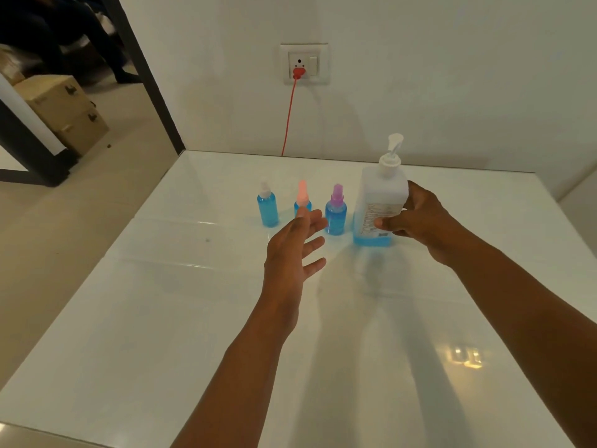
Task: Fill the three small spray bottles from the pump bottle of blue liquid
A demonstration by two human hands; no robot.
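Three small spray bottles stand in a row on the white table (181,318), each holding blue liquid: one with a white cap (267,206), one with a pink cap (302,197), one with a purple cap (336,211). To their right stands the tall pump bottle (379,198), with only a thin layer of blue liquid at its bottom. My right hand (416,218) grips its right side, thumb on the label. My left hand (297,244) hovers with fingers spread just in front of the pink-capped bottle, partly hiding it and holding nothing.
A red cable (288,121) runs from a wall socket (303,63) down behind the table's far edge. Cardboard boxes (61,111) and a dark frame (142,72) stand on the floor to the left.
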